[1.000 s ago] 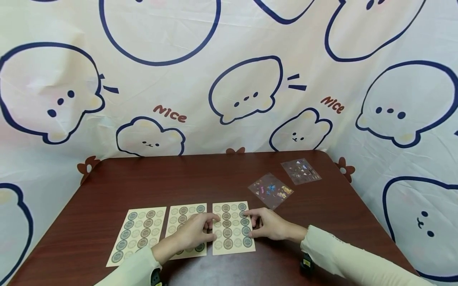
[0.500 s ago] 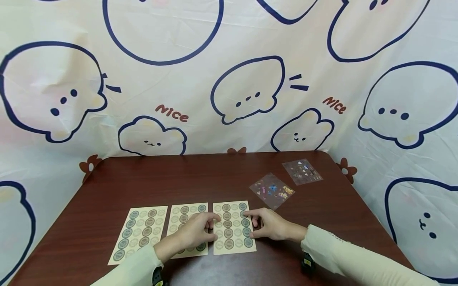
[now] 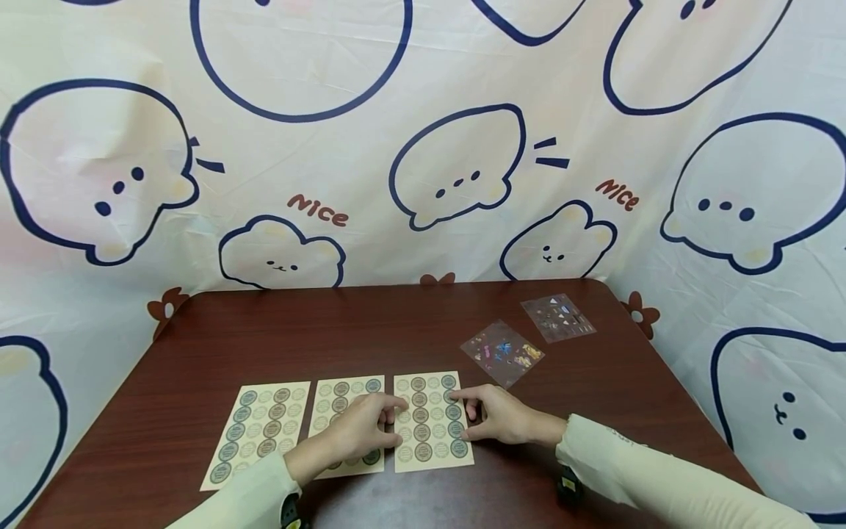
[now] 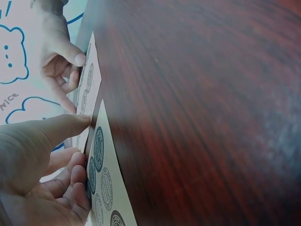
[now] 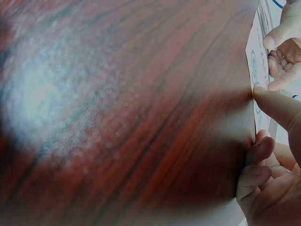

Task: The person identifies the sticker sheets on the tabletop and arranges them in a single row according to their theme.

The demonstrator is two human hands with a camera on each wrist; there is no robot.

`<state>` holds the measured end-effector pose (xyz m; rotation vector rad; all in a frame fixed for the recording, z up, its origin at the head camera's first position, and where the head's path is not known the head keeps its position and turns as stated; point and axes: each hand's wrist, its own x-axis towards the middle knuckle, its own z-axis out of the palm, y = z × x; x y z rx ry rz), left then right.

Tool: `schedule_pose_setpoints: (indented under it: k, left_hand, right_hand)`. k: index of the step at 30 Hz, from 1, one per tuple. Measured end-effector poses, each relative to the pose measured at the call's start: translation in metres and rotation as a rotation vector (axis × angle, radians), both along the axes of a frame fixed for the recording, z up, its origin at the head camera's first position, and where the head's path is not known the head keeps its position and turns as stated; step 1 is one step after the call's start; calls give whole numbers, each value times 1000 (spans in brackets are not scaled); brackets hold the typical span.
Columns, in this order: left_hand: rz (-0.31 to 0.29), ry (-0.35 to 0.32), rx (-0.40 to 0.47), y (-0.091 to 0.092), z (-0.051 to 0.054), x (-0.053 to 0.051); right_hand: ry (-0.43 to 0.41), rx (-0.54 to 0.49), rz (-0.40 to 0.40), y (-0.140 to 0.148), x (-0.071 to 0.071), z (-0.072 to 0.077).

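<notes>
Three cream sticker sheets with rows of round printed labels lie side by side on the table: a left sheet [image 3: 254, 433], a middle sheet [image 3: 322, 402] and a right sheet [image 3: 432, 422]. My left hand [image 3: 360, 427] covers part of the middle sheet, its index finger and thumb tips touching the left edge of the right sheet. At that sheet's right edge, the index finger and thumb of my right hand [image 3: 505, 416] touch it. Both wrist views show each thumb extended at the sheet's edge, the other fingers loosely bent. The right sheet appears flat.
Farther back on the right are two clear sticker sheets, one with colourful pieces [image 3: 502, 354] and another with small pale and dark ones [image 3: 558, 317]. The dark red-brown wooden table [image 3: 297, 334] meets a patterned cloth [image 3: 370, 162] behind and at the sides.
The head view shifts slightly. Both hands stay at the right sheet's edges, and the sheets keep their places.
</notes>
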<state>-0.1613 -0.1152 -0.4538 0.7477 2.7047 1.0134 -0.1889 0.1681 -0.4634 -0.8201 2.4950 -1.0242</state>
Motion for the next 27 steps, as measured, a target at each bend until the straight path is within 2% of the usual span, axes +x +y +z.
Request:
schedule_pose_setpoints:
  k: [17,22,27]
  left_hand:
    - [-8,-22,19,-3,-2,-2]
    - [-1,-18,17,-3,-1,1]
    - [27,-12,63,-4,1,2]
  right_hand:
    - [-20,6,-1,-1,0,3]
    - [-63,-31,2,0,0,4]
    - [-112,-82,14,4,-2,6]
